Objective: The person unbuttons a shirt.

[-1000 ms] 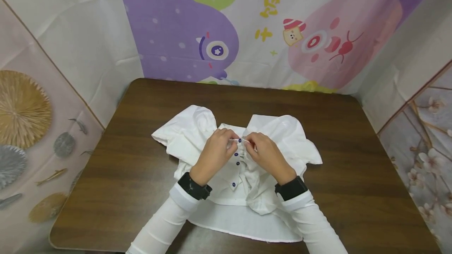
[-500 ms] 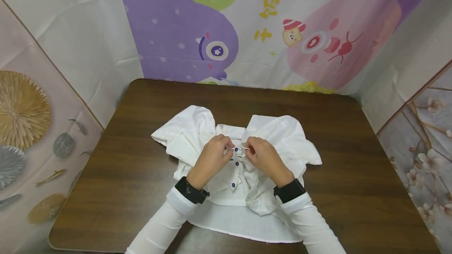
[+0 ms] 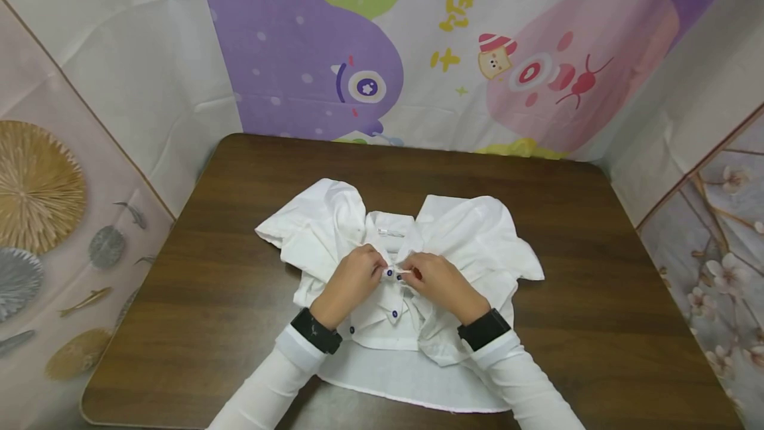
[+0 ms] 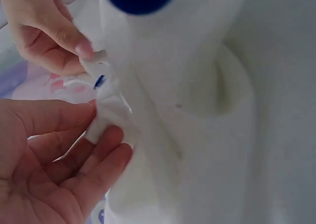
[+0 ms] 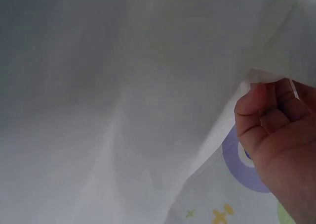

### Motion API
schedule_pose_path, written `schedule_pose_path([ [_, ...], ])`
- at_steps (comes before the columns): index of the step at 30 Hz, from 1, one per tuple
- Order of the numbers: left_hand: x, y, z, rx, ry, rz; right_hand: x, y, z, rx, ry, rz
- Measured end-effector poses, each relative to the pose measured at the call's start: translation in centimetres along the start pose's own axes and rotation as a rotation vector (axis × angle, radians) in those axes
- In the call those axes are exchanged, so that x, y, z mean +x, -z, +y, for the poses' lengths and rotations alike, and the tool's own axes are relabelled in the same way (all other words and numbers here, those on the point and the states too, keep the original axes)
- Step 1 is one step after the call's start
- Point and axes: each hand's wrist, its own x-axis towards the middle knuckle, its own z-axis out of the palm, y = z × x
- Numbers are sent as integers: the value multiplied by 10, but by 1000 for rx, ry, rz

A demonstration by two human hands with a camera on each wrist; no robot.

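Observation:
A white short-sleeved shirt (image 3: pixel 471 237) with dark blue buttons lies on the wooden table (image 3: pixel 573 217), its collar (image 3: pixel 390 221) toward the far side. At the front opening my left hand (image 3: pixel 352 277) pinches one placket edge, beside a blue button (image 3: pixel 390 273). Just across from it, my right hand (image 3: pixel 442 281) pinches the facing edge. The left wrist view has both hands close together, with a small blue button (image 4: pixel 99 81) between their fingertips. In the right wrist view, the cloth (image 5: pixel 123 110) fills most of the picture and partly covers the right fingertips.
Lower on the shirt front sit another button (image 3: pixel 394 314) and one near the left wrist (image 3: pixel 352 330). Behind the table hangs a cartoon-printed cloth (image 3: pixel 310 52). Patterned panels stand at the left and right sides.
Both hands have moved down the shirt front, toward the body, from near the collar to a lower button. The collar and its inside label are now uncovered.

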Motion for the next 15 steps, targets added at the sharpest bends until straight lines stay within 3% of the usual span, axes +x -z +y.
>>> schedule_pose_path([
  [7,-4,-5,-6,69,-27,-41,-2,-8,1,-33,-37,-107],
  [15,-9,-9,-11,178,10,-121,-3,-16,3,-51,-66,-156],
])
